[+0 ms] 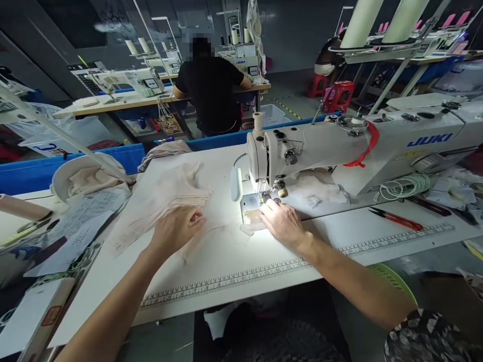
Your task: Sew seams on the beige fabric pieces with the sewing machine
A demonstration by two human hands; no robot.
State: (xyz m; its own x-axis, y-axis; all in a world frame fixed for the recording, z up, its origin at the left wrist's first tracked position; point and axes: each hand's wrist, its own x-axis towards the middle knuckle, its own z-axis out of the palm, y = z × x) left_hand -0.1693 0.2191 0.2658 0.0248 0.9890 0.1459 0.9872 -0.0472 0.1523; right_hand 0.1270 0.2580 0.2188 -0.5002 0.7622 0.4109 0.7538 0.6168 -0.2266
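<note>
My left hand (pixel 181 224) is curled, its fingers closed on a thin pale fabric piece (pixel 194 246) that trails below them and is smeared by motion. Right behind that hand lies a fanned stack of pale fabric pieces (pixel 169 193). At the white JUKI sewing machine (pixel 313 151), my right hand (pixel 283 222) is bent down beside the presser foot, fingers drawn together. Its fingertips are by the lit needle plate (pixel 249 202); what they pinch, if anything, is hidden. A scrap of pale fabric (pixel 247 230) shows at the plate's front edge.
Red-handled thread snips (pixel 400 219) lie right of my right hand, above a printed ruler strip (pixel 234 278). Coiled cord (pixel 405 186) rests against the machine. Papers (pixel 81 226) and a white bowl with cloth (pixel 62 181) are left. A person in black (pixel 211 85) sits ahead.
</note>
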